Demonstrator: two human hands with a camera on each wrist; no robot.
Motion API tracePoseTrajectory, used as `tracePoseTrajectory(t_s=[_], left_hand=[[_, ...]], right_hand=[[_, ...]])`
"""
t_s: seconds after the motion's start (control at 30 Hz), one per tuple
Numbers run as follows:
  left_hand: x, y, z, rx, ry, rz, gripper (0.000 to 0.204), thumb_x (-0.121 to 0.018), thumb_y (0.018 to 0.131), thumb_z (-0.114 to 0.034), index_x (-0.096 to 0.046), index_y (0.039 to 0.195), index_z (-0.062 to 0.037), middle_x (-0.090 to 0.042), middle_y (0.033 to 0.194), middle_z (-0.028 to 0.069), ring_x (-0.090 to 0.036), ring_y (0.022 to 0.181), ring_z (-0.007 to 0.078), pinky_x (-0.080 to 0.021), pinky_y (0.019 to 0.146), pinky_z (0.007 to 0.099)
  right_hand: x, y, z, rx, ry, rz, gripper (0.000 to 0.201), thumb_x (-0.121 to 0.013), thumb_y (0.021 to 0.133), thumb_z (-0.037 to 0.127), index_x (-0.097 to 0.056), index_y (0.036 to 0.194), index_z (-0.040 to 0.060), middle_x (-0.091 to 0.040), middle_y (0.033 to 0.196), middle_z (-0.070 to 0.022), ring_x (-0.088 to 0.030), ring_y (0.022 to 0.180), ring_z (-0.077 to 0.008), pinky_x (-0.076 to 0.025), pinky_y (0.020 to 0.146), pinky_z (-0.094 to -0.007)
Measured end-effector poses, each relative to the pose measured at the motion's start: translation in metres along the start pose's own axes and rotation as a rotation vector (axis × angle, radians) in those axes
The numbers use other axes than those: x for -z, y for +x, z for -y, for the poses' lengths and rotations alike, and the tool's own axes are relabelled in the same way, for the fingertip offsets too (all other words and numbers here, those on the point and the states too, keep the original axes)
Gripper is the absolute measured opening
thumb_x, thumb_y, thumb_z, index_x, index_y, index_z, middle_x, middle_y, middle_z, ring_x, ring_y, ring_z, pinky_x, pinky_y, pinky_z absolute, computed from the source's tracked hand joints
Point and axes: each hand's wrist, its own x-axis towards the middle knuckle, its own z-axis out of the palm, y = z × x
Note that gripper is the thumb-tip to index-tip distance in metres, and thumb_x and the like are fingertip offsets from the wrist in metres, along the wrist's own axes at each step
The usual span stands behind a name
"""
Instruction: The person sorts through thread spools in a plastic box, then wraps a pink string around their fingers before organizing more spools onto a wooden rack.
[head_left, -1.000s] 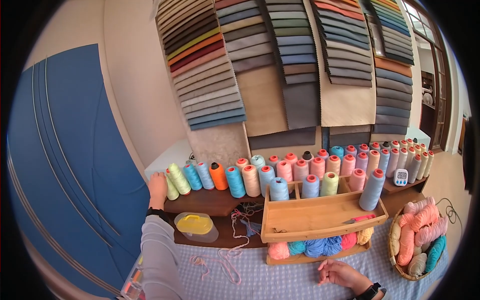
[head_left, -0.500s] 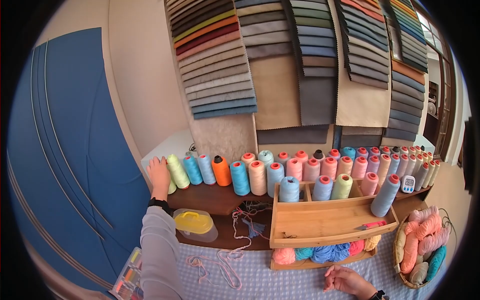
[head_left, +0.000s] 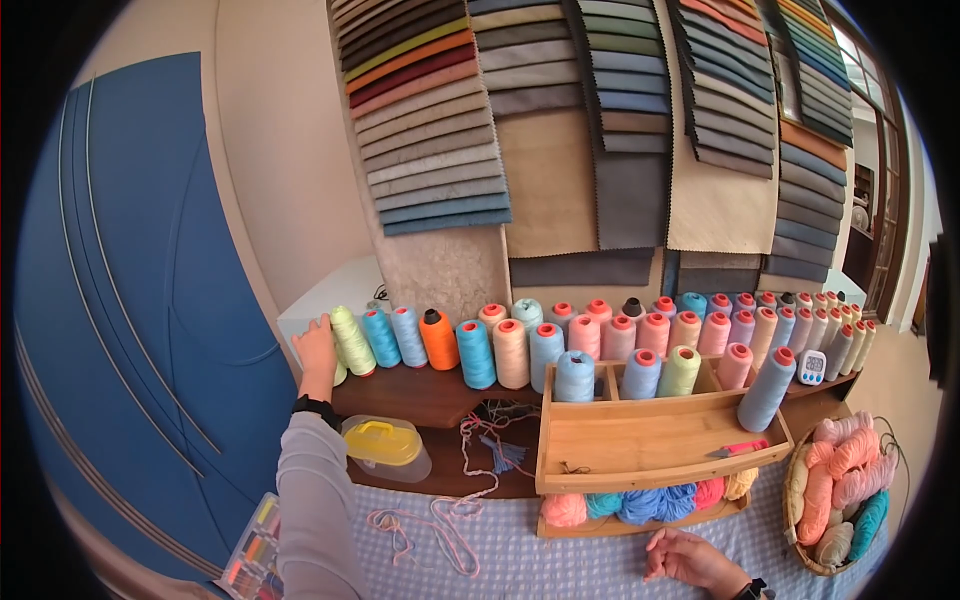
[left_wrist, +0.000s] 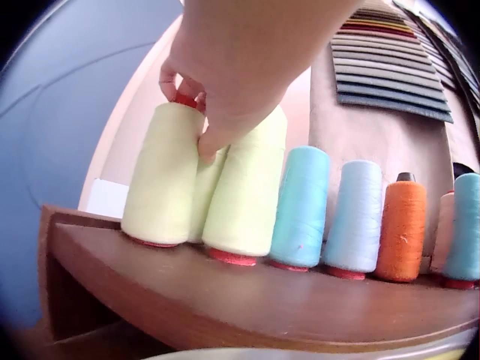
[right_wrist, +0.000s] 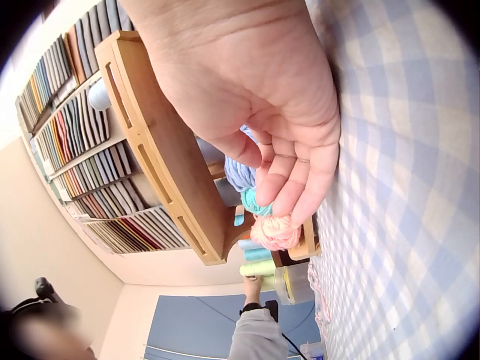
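At the left end of the dark wooden shelf [left_wrist: 300, 311], my left hand [head_left: 316, 352] reaches down over a group of pale green thread cones. In the left wrist view its fingers and thumb grip the red top of the leftmost pale green thread cone [left_wrist: 161, 180], which stands upright. Another pale green cone [left_wrist: 246, 187] stands just right of it, and a third shows partly between them. My right hand [head_left: 690, 558] rests on the checked tablecloth [right_wrist: 405, 195], palm turned inward, fingers loosely bent and holding nothing. Behind its fingertips lies a peach yarn ball [right_wrist: 276, 232].
Thread cones in many colours line the shelf, including a turquoise one [left_wrist: 301, 206] and an orange one [head_left: 439, 340]. A wooden organizer [head_left: 640, 450], a yellow-lidded box [head_left: 385, 448], a yarn basket [head_left: 795, 500] and loose pink yarn [head_left: 450, 535] are near. Fabric swatches hang behind.
The head view has shifted a little, moving the shelf and organizer rightward in the picture. My left hand stays at the pale green cones, and my right hand stays on the cloth.
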Motion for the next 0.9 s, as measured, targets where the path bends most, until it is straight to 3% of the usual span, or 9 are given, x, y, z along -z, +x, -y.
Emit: tracePoseTrajectory(t_s=[0.17, 0.23, 0.3, 0.43, 0.67, 0.8, 0.9], left_hand=[[0.025, 0.000, 0.006, 0.021, 0.001, 0.190, 0.021, -0.055, 0.078, -0.015, -0.054, 0.100, -0.0154, -0.059, 0.092, 0.0056, -0.062, 0.081, 0.0251, -0.041, 0.077, 0.0454], [0.022, 0.002, 0.014, 0.087, -0.086, 0.277, 0.023, -0.062, 0.073, -0.018, -0.058, 0.095, -0.0130, -0.060, 0.094, 0.0078, -0.062, 0.082, 0.0277, -0.045, 0.073, 0.0434], [0.008, 0.001, 0.026, 0.081, -0.140, 0.210, 0.023, -0.065, 0.070, -0.018, -0.060, 0.092, -0.0119, -0.060, 0.093, 0.0091, -0.061, 0.082, 0.0289, -0.046, 0.071, 0.0422], [0.029, -0.019, 0.024, 0.129, -0.295, 0.070, 0.013, -0.067, 0.069, -0.016, -0.063, 0.079, -0.0087, -0.060, 0.089, 0.0130, -0.061, 0.080, 0.0308, -0.048, 0.067, 0.0410], [0.030, -0.021, 0.042, 0.183, -0.259, 0.107, 0.018, -0.071, 0.065, -0.019, -0.065, 0.079, -0.0092, -0.061, 0.090, 0.0132, -0.061, 0.080, 0.0312, -0.048, 0.068, 0.0419], [0.070, -0.020, 0.050, 0.160, -0.315, 0.114, 0.021, -0.074, 0.061, -0.020, -0.065, 0.077, -0.0095, -0.062, 0.085, 0.0133, -0.062, 0.079, 0.0311, -0.049, 0.068, 0.0411], [0.108, -0.010, 0.049, 0.045, -0.276, 0.074, 0.019, -0.075, 0.058, -0.019, -0.065, 0.069, -0.0078, -0.062, 0.074, 0.0135, -0.062, 0.072, 0.0305, -0.049, 0.067, 0.0390]], right_hand=[[-0.005, 0.000, 0.002, -0.005, -0.021, -0.017, 0.017, -0.040, 0.089, 0.010, -0.050, 0.097, -0.0007, -0.056, 0.073, -0.0126, -0.056, 0.073, -0.0256, -0.048, 0.078, -0.0430], [-0.002, 0.000, 0.001, -0.001, -0.018, 0.012, 0.017, -0.039, 0.089, 0.009, -0.050, 0.098, -0.0007, -0.056, 0.074, -0.0123, -0.057, 0.075, -0.0248, -0.048, 0.079, -0.0412], [0.001, 0.001, 0.000, -0.001, -0.023, 0.045, 0.017, -0.039, 0.089, 0.009, -0.049, 0.099, -0.0006, -0.056, 0.076, -0.0121, -0.057, 0.077, -0.0240, -0.048, 0.080, -0.0395], [-0.003, 0.000, 0.002, 0.015, -0.016, 0.067, 0.017, -0.038, 0.090, 0.009, -0.049, 0.099, -0.0009, -0.055, 0.077, -0.0119, -0.057, 0.077, -0.0236, -0.048, 0.080, -0.0393], [0.001, 0.001, 0.000, 0.011, -0.046, 0.082, 0.019, -0.037, 0.091, 0.010, -0.047, 0.103, -0.0006, -0.056, 0.077, -0.0104, -0.059, 0.076, -0.0214, -0.050, 0.079, -0.0351], [0.002, 0.001, 0.000, 0.014, -0.048, 0.083, 0.019, -0.037, 0.091, 0.010, -0.047, 0.104, -0.0005, -0.057, 0.076, -0.0098, -0.060, 0.076, -0.0219, -0.050, 0.079, -0.0338], [0.006, 0.003, -0.003, 0.010, -0.037, 0.126, 0.020, -0.037, 0.091, 0.010, -0.046, 0.105, -0.0003, -0.057, 0.077, -0.0093, -0.061, 0.077, -0.0218, -0.050, 0.079, -0.0333]])
